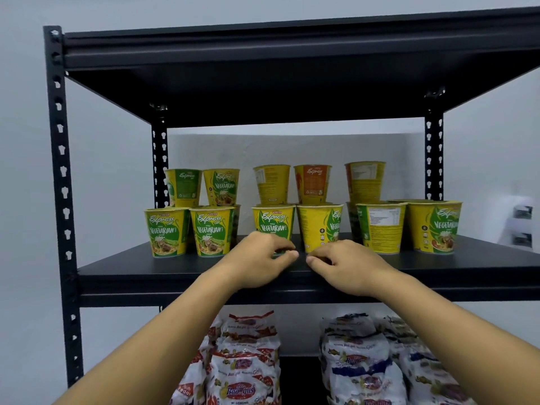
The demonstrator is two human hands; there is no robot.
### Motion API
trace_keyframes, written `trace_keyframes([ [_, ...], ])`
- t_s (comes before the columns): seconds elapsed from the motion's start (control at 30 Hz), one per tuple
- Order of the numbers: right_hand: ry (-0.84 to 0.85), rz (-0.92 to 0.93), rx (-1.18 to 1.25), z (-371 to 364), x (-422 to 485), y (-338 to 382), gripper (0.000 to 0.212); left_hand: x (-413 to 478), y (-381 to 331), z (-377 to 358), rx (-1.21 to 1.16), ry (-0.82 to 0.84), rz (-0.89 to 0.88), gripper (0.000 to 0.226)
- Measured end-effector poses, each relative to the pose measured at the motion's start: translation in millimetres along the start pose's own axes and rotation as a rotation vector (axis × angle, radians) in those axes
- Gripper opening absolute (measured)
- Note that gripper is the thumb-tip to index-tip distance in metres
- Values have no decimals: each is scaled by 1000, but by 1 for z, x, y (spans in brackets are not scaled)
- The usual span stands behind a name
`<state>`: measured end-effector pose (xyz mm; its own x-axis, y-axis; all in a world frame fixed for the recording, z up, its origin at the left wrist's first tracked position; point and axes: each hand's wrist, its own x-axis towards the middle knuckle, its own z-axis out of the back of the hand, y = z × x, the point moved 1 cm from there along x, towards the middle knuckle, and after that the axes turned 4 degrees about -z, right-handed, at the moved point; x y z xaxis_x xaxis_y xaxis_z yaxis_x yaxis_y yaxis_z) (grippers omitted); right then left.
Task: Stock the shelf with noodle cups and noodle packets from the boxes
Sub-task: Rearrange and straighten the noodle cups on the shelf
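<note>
Yellow-and-green noodle cups stand in two stacked rows on the black middle shelf [181, 268]. My left hand [260, 261] reaches onto the shelf, its curled fingers and thumb pinching the base of the centre cup [273, 222]. My right hand [346, 266] is beside it, fingers curled at the base of the neighbouring yellow cup [317, 226]. The two thumbs almost meet in front of the cups. Noodle packets, red-printed [244, 361] and blue-printed [359, 361], are piled on the shelf below.
More cups stand at the left [166, 230] and the right [434, 226], with orange-labelled ones [312, 182] stacked behind. The top shelf board [292, 45] hangs overhead. Black slotted uprights [62, 185] frame the rack against a pale wall.
</note>
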<state>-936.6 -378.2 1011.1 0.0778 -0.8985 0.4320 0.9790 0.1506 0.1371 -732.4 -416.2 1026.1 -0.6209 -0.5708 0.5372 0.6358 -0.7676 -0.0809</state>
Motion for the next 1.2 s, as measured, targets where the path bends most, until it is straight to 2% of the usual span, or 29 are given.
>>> trace_keyframes([
  [0.23,121,-127,15,19,-7,-23,52,20,-9,-10,-19,118,-23,43],
  [0.7,97,-156,-56,12,-10,-35,54,28,3,-24,-94,127,50,37],
  [0.8,92,-188,61,15,-5,-34,51,30,3,-26,-102,148,71,37],
  [1.0,-62,-395,481,24,23,-33,81,31,3,-27,-120,156,94,38],
  [1.2,-82,-529,746,17,52,-25,85,31,3,-24,-167,149,102,36],
])
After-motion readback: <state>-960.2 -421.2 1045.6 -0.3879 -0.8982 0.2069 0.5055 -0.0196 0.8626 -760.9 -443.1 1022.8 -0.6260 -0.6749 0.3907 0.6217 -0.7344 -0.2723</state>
